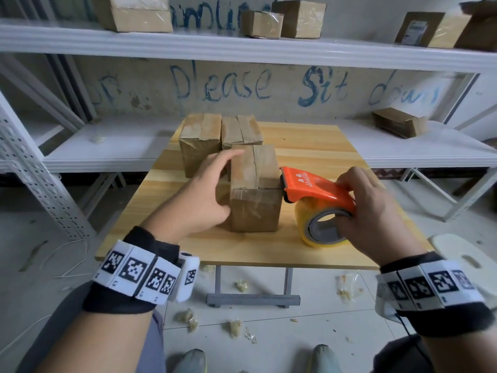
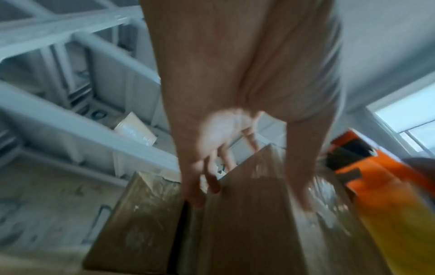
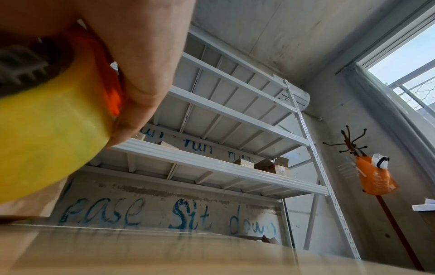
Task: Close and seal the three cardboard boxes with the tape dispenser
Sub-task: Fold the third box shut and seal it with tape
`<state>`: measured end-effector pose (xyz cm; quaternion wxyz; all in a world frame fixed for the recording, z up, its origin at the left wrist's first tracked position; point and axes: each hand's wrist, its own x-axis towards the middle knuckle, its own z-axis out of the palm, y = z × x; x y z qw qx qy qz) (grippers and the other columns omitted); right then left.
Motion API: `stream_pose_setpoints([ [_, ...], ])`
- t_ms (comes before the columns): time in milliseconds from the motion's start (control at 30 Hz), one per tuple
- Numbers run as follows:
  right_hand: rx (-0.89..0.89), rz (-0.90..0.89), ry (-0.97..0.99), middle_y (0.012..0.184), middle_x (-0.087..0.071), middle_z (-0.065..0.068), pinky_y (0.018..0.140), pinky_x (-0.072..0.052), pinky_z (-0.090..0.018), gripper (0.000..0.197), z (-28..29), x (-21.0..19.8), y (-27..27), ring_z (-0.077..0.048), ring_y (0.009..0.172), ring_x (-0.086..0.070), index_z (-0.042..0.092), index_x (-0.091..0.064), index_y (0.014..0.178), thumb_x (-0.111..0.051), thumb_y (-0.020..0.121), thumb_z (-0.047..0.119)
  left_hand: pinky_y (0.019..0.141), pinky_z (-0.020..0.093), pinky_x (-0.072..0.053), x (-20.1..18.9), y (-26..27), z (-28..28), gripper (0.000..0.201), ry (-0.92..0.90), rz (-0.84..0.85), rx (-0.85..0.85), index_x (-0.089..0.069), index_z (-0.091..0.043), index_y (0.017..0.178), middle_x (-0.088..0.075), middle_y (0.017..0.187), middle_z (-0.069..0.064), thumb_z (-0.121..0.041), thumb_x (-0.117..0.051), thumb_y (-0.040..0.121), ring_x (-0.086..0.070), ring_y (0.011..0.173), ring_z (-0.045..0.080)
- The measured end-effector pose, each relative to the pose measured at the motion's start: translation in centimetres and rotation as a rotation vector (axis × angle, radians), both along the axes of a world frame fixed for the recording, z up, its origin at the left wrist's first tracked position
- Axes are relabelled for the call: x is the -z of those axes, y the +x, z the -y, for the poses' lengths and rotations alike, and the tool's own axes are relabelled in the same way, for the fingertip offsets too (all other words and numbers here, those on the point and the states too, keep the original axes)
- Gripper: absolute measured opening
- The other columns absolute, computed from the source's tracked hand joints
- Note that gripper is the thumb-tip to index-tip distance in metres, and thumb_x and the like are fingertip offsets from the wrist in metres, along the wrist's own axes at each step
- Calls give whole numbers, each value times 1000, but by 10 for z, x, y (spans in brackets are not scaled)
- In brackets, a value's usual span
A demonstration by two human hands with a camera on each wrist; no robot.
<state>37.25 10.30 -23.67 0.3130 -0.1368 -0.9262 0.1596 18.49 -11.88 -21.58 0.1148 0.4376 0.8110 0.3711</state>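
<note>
Head view: left hand (image 1: pixel 200 195), fingers spread, braces the front box (image 1: pixel 254 188) mid-desk; right hand (image 1: pixel 375 211) grips the orange tape dispenser (image 1: pixel 316 188) against its right side. Wall writing reads "Please sit down".

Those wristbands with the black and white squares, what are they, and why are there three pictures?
A person wears three cameras: one on the head and one on each wrist, by the patterned bands. The head picture looks down at a wooden table with three cardboard boxes. The left hand reaches round the nearest box. The right hand holds an orange tape dispenser with a yellow tape roll, its front end against that box. The wrist pictures show the same hands up close, so they look blurry and tilted.
</note>
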Motion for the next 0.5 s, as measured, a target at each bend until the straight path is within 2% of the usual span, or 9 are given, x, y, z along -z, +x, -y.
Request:
stream_pose_setpoints([
  [33,-1,-5,-31,89,-51,-2,60,-39,-14,46,2,0,-1,-13,68,-44,8,-49,94,-68,61,-17,91,14,-46,-2,2,0,104,-14,-39,89,-24,-56,148,-14,156,-33,-6,-82,78,-41,132,0],
  [67,-5,-6,-61,89,-51,0,63,-41,-13,47,4,1,-3,-10,69,-47,10,-48,95,-70,62,-15,105,18,-39,-1,4,-2,106,-21,-66,152,-27,-57,148,-10,157,-36,-12,-87,73,-34,140,-2],
  [100,-12,-3,-84,89,-49,4,63,-41,-11,49,6,1,-4,-4,72,-50,13,-46,97,-71,64,-14,113,21,-31,3,5,-4,104,-18,-76,181,-32,-55,147,-9,158,-37,-19,-91,70,-28,143,-5],
  [200,-40,24,-108,98,-49,8,64,-40,-5,64,10,2,-6,7,80,-52,22,-45,111,-76,65,-11,115,17,-24,16,4,-11,87,69,-96,123,-47,-46,142,-22,157,-35,-25,-91,70,-31,138,-12],
  [267,-62,62,-79,110,-51,6,66,-40,-5,76,11,2,-7,2,83,-54,23,-47,130,-70,67,-11,113,9,-20,20,1,-15,73,133,-161,82,-54,-43,138,-32,156,-30,-20,-86,76,-32,138,-12],
  [333,-91,85,-7,115,-57,1,70,-42,-15,80,10,3,-9,-14,86,-59,24,-47,139,-62,69,-13,109,1,-15,23,-3,-15,66,146,-203,71,-57,-41,135,-36,155,-26,-18,-83,80,-33,139,-11],
  [400,-97,89,24,111,-63,-5,70,-45,-24,78,6,4,-9,-23,83,-61,22,-51,139,-58,70,-14,111,5,-16,23,-5,-15,64,122,-224,87,-56,-42,136,-34,156,-26,-19,-81,82,-33,140,-8],
  [500,-75,121,31,99,-60,-4,65,-45,-25,82,-3,4,-7,-23,75,-58,26,-50,142,-57,71,-14,116,14,-19,23,-6,-16,63,111,-241,120,-55,-44,136,-33,157,-27,-19,-79,84,-33,141,-7],
])
